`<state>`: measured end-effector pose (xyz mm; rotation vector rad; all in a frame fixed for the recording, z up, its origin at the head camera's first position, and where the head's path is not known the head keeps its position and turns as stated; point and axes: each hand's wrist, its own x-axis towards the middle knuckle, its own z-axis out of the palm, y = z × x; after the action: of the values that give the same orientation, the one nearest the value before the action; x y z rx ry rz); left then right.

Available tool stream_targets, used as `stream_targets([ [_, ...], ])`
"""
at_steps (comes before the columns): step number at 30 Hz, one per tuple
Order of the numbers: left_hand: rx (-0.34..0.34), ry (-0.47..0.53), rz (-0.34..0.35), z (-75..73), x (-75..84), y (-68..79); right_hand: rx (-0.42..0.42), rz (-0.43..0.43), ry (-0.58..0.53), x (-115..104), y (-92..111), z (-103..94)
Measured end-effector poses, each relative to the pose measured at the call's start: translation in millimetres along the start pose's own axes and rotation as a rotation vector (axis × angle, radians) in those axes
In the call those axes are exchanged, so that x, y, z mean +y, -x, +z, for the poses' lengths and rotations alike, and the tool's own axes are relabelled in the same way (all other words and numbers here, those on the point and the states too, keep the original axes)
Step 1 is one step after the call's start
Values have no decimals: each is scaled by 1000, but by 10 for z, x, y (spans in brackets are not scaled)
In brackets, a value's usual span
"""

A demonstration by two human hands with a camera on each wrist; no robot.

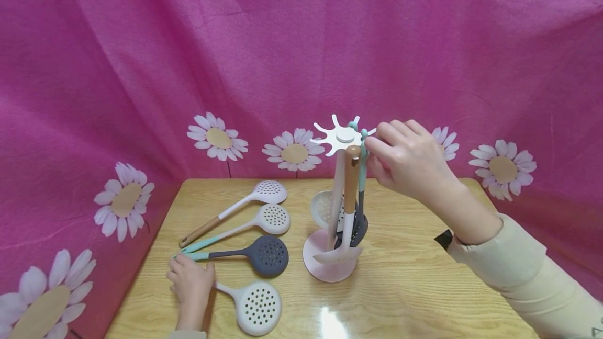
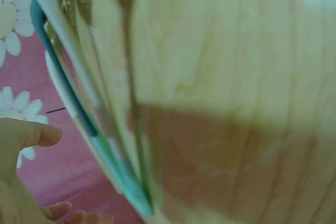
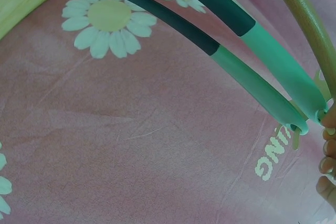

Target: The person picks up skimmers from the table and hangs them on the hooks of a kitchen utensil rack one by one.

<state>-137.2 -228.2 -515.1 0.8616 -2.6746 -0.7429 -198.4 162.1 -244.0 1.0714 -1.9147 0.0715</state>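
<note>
Right hand [image 1: 410, 158] raised at the crown of the utensil stand [image 1: 345, 136], fingers curled in and seemingly pinching the eye end of a green-handled utensil [image 1: 363, 177]; fingertips partly hidden. Right wrist view showed that handle beside a second green handle [image 3: 257, 87], both ends up at the hooks. A wooden-handled utensil [image 1: 350, 182] hung at the front, its head over the pink base [image 1: 330, 272].

Left hand [image 1: 192, 281] low over the surface [image 1: 424, 286], thumb and fingers parted, nothing firmly held as far as seen. It lay at the handle end of the dark skimmer [image 1: 267, 256]; contact could not be told. Beyond lay a pale skimmer [image 1: 273, 218] and a wood-handled skimmer [image 1: 270, 192]; nearer, a white skimmer [image 1: 258, 307], its handle partly behind the hand.

Risks, as judged: the hooks were open-ended, so an eye seated only on a tip could have slid off on release. Left-side hooks stood bare while the hung pieces bunched front and right; a downward or sideways tug there might have tilted the stand. Crowded heads could have snagged or knocked a neighbour loose. With handle ends close together, the left hand might have caught two at once.
</note>
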Motion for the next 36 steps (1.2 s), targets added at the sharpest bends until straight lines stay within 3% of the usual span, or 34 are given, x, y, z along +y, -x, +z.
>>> stream_targets([
  [7,16,40,-19,113,-85,30,-2,8,-5,1,10,5],
  [23,-163,104,-184,242,-173,80,4,19,-11,0,20,8],
  [36,-214,102,-228,277,-159,51,31,23,-30,4,23,32],
])
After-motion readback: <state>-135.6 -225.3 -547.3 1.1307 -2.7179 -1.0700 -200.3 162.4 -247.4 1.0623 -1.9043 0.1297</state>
